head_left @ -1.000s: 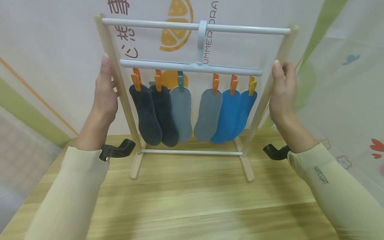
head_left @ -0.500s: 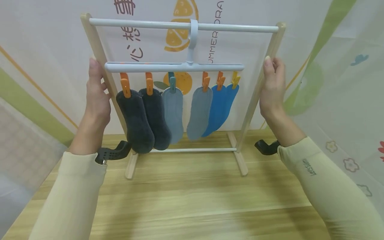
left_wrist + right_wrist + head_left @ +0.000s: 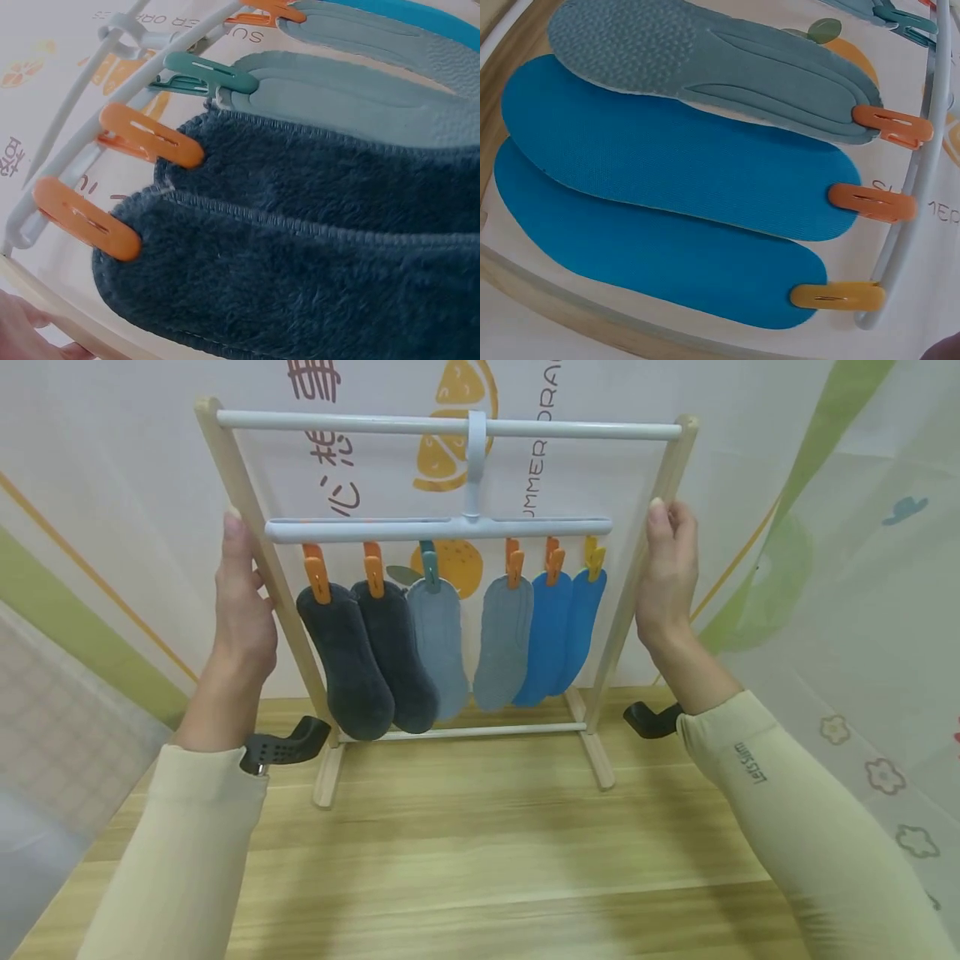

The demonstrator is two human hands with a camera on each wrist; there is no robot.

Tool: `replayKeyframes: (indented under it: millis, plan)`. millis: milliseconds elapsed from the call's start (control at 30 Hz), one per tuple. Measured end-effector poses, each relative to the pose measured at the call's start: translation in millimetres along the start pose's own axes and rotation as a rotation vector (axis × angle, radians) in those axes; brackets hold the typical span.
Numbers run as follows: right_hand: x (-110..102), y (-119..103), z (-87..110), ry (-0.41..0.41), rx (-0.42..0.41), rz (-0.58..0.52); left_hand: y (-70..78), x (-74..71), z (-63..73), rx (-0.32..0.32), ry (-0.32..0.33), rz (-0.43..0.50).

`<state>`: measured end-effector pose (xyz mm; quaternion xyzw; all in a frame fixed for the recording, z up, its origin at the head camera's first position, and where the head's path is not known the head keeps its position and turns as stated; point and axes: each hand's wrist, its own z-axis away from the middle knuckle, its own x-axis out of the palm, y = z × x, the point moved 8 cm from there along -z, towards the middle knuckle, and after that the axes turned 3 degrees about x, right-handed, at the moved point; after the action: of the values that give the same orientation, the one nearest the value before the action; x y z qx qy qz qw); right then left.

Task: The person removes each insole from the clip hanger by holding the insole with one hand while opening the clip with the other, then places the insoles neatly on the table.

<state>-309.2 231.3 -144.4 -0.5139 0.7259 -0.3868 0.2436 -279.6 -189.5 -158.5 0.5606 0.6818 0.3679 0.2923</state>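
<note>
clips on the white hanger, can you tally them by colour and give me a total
Orange clips: 4
Green clip: 1
Yellow clip: 1
Total: 6

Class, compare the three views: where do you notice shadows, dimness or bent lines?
Head view: brightest, with soft arm shadows on the table; left wrist view: dimmer, though the nearest dark insole shows its pile; right wrist view: also dim, the wooden post looking bowed.

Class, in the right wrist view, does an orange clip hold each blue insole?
No: an orange clip holds one blue insole, but a yellow clip holds the other.
</note>
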Motion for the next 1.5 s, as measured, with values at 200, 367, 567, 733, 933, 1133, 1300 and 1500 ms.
replayKeyframes:
  millis: [200, 367, 567, 733, 933, 1133, 1300, 1500]
  plan:
    - [3.1, -2.7, -0.3, -0.046, -0.047, -0.009, 5.5, -1.3, -1.1, 0.069, -0.017, 0.033]
    - [-7.0, 3.3, 1.8, -0.048, 0.038, -0.044, 4.5, -0.2, -3.5, 0.104, -0.05, 0.002]
    - [-13.6, 6.4, 6.8, -0.089, 0.093, -0.06, 3.6, 1.5, -3.9, 0.101, -0.075, -0.08]
    - [-11.3, 5.9, 9.1, -0.117, 0.111, -0.085, 6.4, -1.9, -1.3, 0.145, -0.044, -0.11]
    - [-10.3, 3.2, 11.4, -0.153, 0.09, -0.037, 5.5, -7.7, 3.1, 0.145, 0.005, -0.13]
    - [-16.4, 2.7, 11.6, -0.195, 0.101, 0.019, 4.6, -11.0, 9.1, 0.13, 0.051, -0.154]
    - [-25.0, 2.5, 12.7, -0.203, 0.139, -0.063, 6.3, -10.3, 12.4, 0.123, 0.056, -0.158]
    - [-35.4, 0.0, 20.3, -0.156, 0.144, -0.093, 4.1, -11.3, 14.9, 0.102, 0.081, -0.128]
